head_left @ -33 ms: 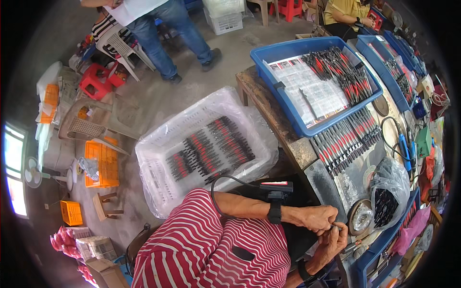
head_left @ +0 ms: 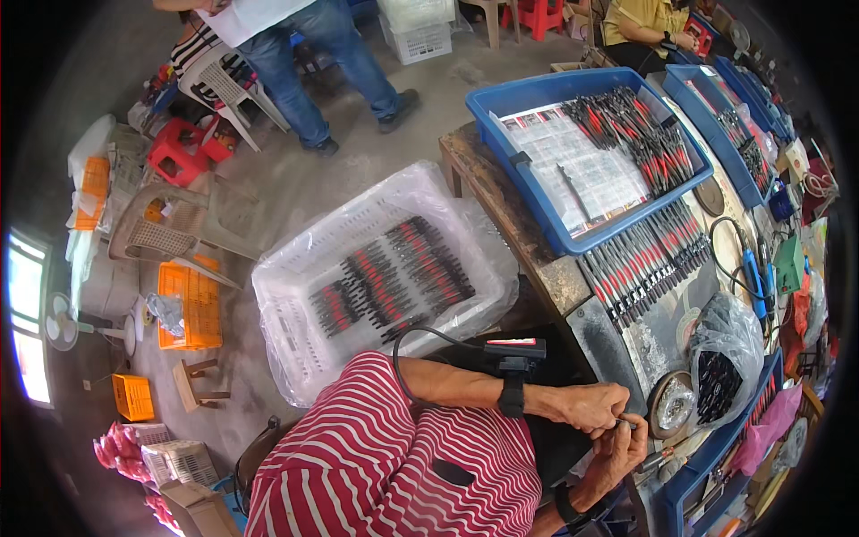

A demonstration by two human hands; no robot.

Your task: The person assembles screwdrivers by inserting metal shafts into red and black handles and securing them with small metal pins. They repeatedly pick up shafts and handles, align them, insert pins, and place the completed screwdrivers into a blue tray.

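Observation:
My left hand (head_left: 589, 407) and my right hand (head_left: 616, 452) meet in front of my body at the bench's near edge. Their fingers are closed together around a small dark piece (head_left: 630, 423); most of it is hidden, so its kind cannot be told. Beyond them, a row of slim black-and-red pen-like pieces (head_left: 640, 264) lies on the bench. Beside my hands are a round dish (head_left: 673, 404) with small shiny bits and a clear plastic bag (head_left: 723, 358) of black parts. A strap with a small dark device (head_left: 516, 358) is on my left wrist.
A blue tray (head_left: 573, 237) holds more black-and-red pieces on printed paper. A white plastic-lined crate (head_left: 295, 259) to the left has rows of them. Blue-handled tools (head_left: 756, 285) and a cable lie on the bench. A person in jeans (head_left: 313, 67) stands at the back.
The standing person's legs have shifted slightly to the right. My hands show no visible movement.

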